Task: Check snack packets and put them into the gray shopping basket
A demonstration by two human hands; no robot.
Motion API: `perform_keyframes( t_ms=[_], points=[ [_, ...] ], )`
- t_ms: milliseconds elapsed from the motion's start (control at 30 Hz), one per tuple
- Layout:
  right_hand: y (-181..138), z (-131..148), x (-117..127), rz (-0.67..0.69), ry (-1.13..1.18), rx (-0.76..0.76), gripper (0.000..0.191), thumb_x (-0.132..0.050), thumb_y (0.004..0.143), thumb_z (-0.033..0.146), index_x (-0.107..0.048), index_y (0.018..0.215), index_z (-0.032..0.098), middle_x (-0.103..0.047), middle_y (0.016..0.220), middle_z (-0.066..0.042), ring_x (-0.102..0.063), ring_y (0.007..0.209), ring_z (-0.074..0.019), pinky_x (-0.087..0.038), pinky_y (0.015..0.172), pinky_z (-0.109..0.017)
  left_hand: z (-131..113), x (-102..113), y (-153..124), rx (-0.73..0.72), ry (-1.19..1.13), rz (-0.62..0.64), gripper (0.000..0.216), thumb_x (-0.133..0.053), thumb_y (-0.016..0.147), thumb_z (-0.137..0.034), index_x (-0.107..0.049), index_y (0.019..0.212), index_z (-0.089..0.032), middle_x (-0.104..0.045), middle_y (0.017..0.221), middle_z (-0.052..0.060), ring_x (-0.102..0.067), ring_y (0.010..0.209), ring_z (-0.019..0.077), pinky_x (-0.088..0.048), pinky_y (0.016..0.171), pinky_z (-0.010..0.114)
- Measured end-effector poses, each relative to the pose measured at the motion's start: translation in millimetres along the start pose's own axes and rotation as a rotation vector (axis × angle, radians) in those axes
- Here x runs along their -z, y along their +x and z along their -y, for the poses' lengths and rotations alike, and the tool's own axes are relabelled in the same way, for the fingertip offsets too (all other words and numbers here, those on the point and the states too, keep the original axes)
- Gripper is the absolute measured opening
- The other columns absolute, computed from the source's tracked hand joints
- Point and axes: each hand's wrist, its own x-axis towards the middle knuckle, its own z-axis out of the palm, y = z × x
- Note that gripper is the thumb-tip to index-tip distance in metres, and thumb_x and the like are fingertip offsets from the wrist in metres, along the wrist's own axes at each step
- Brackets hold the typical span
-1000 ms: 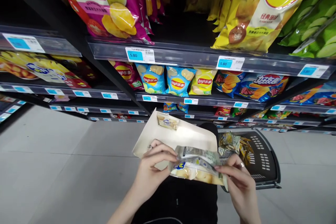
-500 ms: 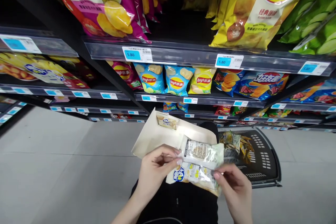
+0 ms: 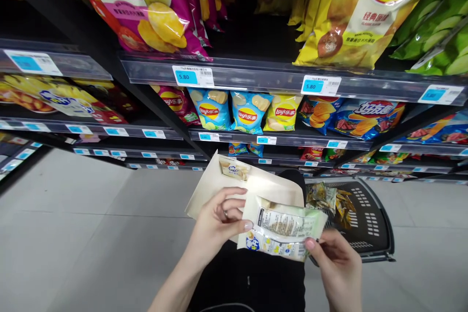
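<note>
A pale cream-and-green snack packet (image 3: 283,224) is stretched between my hands above my lap, its printed back and barcode facing up. My left hand (image 3: 219,219) holds its left edge, thumb on top and fingers partly behind; a ring shows on one finger. Pinching the lower right corner is my right hand (image 3: 334,253), with its other fingers curled under. Beneath the packet, a white open box (image 3: 204,190) rests tilted on my lap. Inside it, near the back wall, sits a small cream packet (image 3: 235,169). The packet and my left hand hide part of the box.
At the right, a dark shopping basket (image 3: 380,219) stands on the grey floor (image 3: 84,234) with several snack packets (image 3: 321,196) inside. Ahead, shelves (image 3: 252,70) hold crisp bags, including a large yellow bag (image 3: 336,19) and a purple bag (image 3: 153,9). Price tags line the shelf edges.
The packet is now flatter and spread wider, its lower part no longer hanging apart below. My right hand has moved slightly right. My left fingers have lifted and opened a little.
</note>
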Motion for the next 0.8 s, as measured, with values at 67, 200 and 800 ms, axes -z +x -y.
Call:
perform_keyframes(
  t_ms=[67,200,800],
  points=[
    [4,2,7,0.034,-0.062,0.236,0.007,-0.071,0.075,0.016,-0.071,0.077,0.023,-0.072,0.068,-0.003,-0.066,0.061,-0.0189,-0.051,0.055,-0.029,-1,-1,-1,-0.095,0.118,0.064,0.019,-0.08,0.066,-0.021,-0.071,0.081,-0.017,-0.072,0.067,0.004,-0.066,0.061,0.0167,-0.056,0.06,0.028],
    [4,5,23,0.13,-0.16,0.598,0.027,-0.063,0.078,0.007,-0.073,0.094,0.025,-0.075,0.084,-0.006,-0.069,0.07,-0.022,-0.052,0.06,-0.034,2,0,-2,-0.508,0.329,0.238,0.017,-0.064,0.083,-0.03,-0.079,0.074,-0.026,-0.075,0.069,0.006,-0.066,0.076,0.0227,-0.054,0.08,0.042],
    [-28,-44,-19,-0.129,0.671,-0.209,0.046,-0.069,0.079,0.039,-0.057,0.121,0.028,-0.063,0.122,-0.011,-0.065,0.103,-0.0271,-0.054,0.081,-0.039,32,-32,2,-0.389,0.255,0.02,0.022,-0.081,0.06,-0.015,-0.068,0.078,-0.02,-0.063,0.086,0.003,-0.056,0.05,0.0085,-0.049,0.043,0.017]
  ],
)
